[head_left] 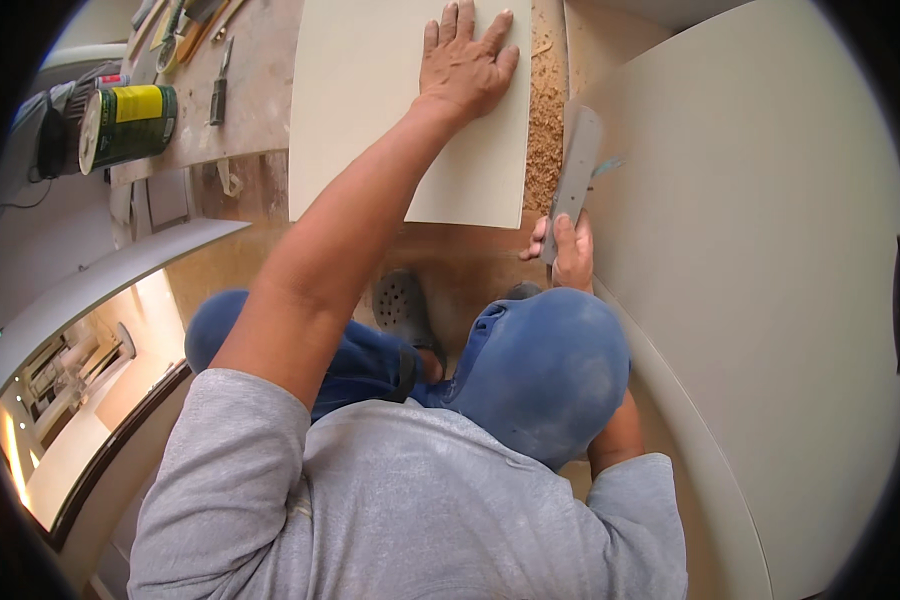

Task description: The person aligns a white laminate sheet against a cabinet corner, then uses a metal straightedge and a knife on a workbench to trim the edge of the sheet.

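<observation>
My left hand point(467, 65) lies flat with fingers spread on a pale cream board point(370, 120), near its right edge. Low beside that board's near right corner, my right hand point(573, 250) grips a long, narrow grey metal tool point(574, 160) by its lower end. The tool has a rounded far end and small holes along its face; I cannot tell its exact kind. It stands tilted, apart from the board, its upper part slightly blurred. A small blue-green bit shows behind it. Brown wood shavings point(545, 140) lie heaped along the board's right edge.
A large pale panel point(770, 250) fills the right side. On the worktop point(260, 90) at the left are a chisel-like tool point(219, 95), a dark green can with a yellow band point(130, 127) and other tools. A grey clog point(400, 303) and my blue-clad knees are below.
</observation>
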### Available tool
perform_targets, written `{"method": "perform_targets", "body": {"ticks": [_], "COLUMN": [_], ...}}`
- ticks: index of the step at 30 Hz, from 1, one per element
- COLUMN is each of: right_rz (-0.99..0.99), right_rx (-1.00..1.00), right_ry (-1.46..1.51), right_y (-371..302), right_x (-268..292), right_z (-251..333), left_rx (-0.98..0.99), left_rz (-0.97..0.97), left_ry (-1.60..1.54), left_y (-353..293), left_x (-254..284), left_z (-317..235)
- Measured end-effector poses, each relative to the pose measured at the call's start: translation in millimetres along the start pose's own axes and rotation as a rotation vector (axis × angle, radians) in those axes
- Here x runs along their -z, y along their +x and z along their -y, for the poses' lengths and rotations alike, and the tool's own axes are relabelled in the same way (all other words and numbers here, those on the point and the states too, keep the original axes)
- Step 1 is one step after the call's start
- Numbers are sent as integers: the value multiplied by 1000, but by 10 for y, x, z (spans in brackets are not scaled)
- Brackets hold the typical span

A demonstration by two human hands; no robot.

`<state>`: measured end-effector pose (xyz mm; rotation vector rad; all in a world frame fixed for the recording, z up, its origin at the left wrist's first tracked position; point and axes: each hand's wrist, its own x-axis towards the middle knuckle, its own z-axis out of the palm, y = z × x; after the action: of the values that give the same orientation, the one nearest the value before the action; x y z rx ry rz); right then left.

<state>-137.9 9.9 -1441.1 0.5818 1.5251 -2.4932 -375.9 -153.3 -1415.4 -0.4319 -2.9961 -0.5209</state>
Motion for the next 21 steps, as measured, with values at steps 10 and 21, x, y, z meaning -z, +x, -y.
{"method": "perform_targets", "body": {"ticks": [10, 21], "right_rz": [47, 41], "right_rx": [279, -159], "right_ry": [-650, -33], "right_y": [916, -119], "right_x": [-313, -185], "right_z": [281, -155], "left_rx": [-4, 13], "left_rz": [-69, -28], "left_ry": [35, 32], "left_y": [-2, 3], "left_x": [-108, -22], "left_z": [39, -38]}}
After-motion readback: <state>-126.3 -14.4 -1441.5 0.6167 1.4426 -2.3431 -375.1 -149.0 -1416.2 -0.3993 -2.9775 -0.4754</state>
